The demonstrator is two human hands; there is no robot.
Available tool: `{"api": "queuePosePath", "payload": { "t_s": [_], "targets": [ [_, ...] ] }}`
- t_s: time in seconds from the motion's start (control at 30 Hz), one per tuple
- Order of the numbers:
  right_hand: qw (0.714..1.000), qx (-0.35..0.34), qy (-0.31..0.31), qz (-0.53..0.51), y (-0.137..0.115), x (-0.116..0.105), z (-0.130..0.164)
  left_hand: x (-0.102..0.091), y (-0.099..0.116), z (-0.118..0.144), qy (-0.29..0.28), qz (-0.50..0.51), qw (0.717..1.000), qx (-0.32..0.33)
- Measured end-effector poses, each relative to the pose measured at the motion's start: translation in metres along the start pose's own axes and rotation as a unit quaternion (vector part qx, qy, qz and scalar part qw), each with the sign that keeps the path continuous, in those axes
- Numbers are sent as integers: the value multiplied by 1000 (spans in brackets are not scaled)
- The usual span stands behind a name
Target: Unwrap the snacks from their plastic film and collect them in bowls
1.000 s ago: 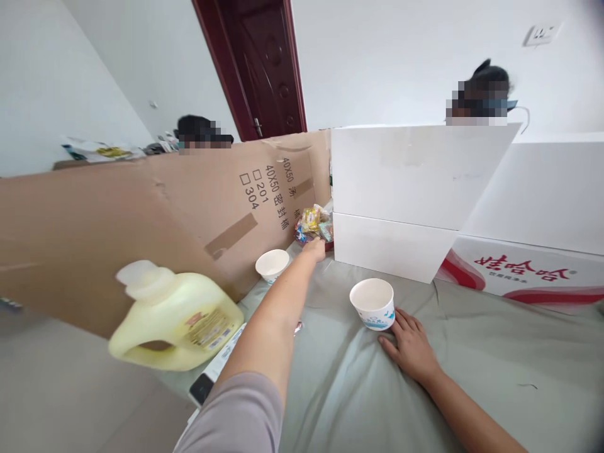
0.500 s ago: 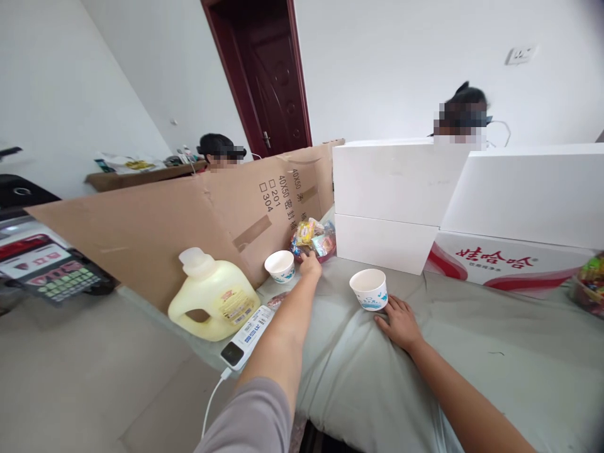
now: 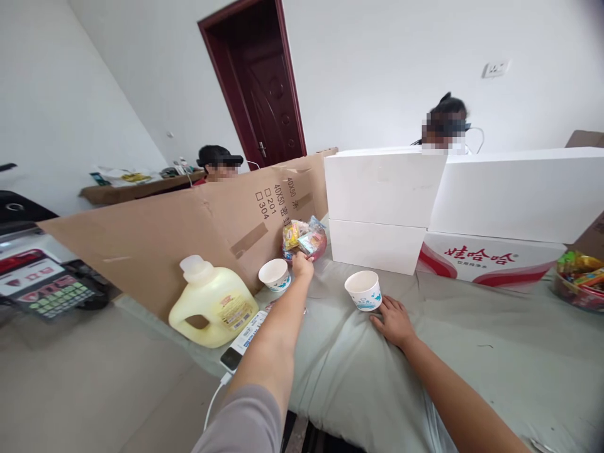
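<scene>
The surface (image 3: pixel 472 352) is covered by a grey-green cloth, and open room is seen over its right and near parts. Its back is closed off by stacked white foam boxes (image 3: pixel 384 189) and a red-printed carton (image 3: pixel 491 259), its left by a leaning cardboard sheet (image 3: pixel 189 226).

The left arm is stretched far forward, and the left hand (image 3: pixel 302 265) is set against a bowl of wrapped candy (image 3: pixel 304 238) in the corner where cardboard and boxes meet; whether its fingers are clamped on a piece cannot be told. The right hand (image 3: pixel 392 321) is laid flat on the cloth, fingers apart and holding nothing, just beside a white paper cup (image 3: pixel 363 290).

A second paper cup (image 3: pixel 274 275) is stood just left of the left hand. Further left, a yellow detergent jug (image 3: pixel 212 305) and a white power strip (image 3: pixel 244 332) are found near the surface's edge. Another candy dish (image 3: pixel 578 283) is seen at the far right. Two other people are seated behind the barriers.
</scene>
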State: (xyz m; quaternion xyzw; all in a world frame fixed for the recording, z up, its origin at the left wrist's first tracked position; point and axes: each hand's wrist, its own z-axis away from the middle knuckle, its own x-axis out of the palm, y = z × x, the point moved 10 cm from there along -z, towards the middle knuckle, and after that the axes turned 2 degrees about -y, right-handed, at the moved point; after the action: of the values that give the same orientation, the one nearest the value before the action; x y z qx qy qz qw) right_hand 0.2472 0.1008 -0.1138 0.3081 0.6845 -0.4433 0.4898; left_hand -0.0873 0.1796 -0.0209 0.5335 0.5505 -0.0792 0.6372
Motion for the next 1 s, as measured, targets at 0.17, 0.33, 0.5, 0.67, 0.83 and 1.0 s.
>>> {"api": "queuePosePath", "payload": {
  "t_s": [0.17,0.33,0.5,0.67,0.83,1.0],
  "targets": [
    [999,16,31,-41,5,-5,-1,-33,18,9,42,27,997,50],
    [987,123,85,-63,43,-24,7,-67,27,34,66,51,992,91],
    [982,104,146,-65,35,-69,22,-88,19,77,64,70,987,131],
    [1000,1,24,-16,-5,-78,31,-85,20,132,32,90,979,181],
    [995,84,51,19,41,-116,57,-65,22,188,-27,114,969,218],
    [982,163,73,58,105,-146,92,-30,19,231,-85,130,960,232]
  ]
}}
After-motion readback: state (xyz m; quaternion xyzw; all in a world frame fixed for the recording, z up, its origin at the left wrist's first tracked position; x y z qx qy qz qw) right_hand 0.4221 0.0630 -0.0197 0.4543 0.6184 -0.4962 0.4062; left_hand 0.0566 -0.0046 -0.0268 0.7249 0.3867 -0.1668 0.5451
